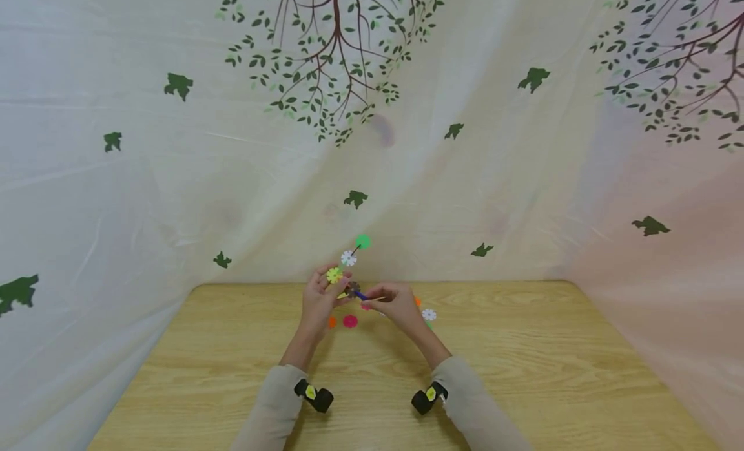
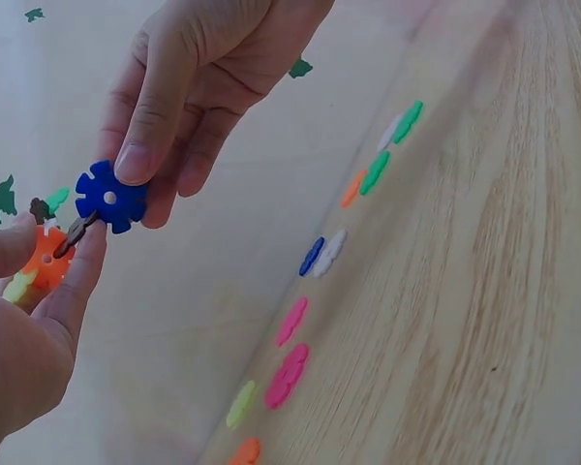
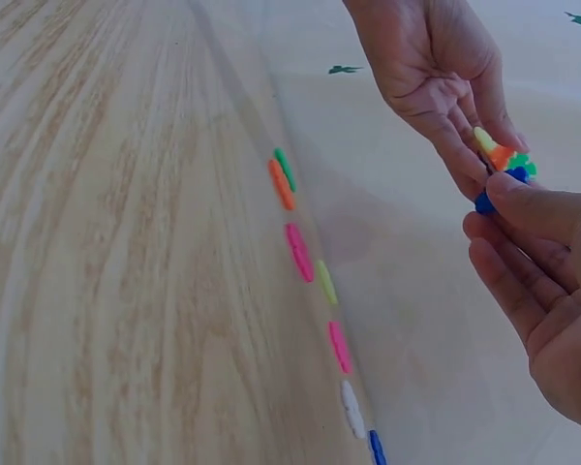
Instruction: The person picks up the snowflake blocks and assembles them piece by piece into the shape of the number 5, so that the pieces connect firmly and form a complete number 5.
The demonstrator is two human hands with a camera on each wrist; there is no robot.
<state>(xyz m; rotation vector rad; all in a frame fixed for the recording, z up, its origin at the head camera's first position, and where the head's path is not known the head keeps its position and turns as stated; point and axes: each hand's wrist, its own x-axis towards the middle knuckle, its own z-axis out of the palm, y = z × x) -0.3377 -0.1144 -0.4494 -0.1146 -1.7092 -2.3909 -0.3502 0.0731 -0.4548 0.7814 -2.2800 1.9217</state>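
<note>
My left hand (image 1: 316, 302) grips a chain of notched plastic flower discs above the table. From it a yellow disc (image 1: 334, 274), a white disc (image 1: 349, 258) and a green disc (image 1: 363, 241) extend up and away. An orange disc (image 2: 50, 260) and an edge-on brown disc (image 2: 76, 232) show at the left fingers in the left wrist view. My right hand (image 1: 398, 305) pinches a blue disc (image 2: 124, 208) between thumb and fingers, its slotted rim meeting the brown disc. In the right wrist view the right fingers partly cover the blue disc.
Loose discs lie on the wooden table (image 1: 500, 354) beneath and beyond the hands, among them a pink disc (image 1: 350, 321), a white disc (image 1: 429, 314) and a yellow-green disc (image 2: 241, 404). A pale curtain with leaf prints (image 1: 453, 199) hangs behind the table's far edge.
</note>
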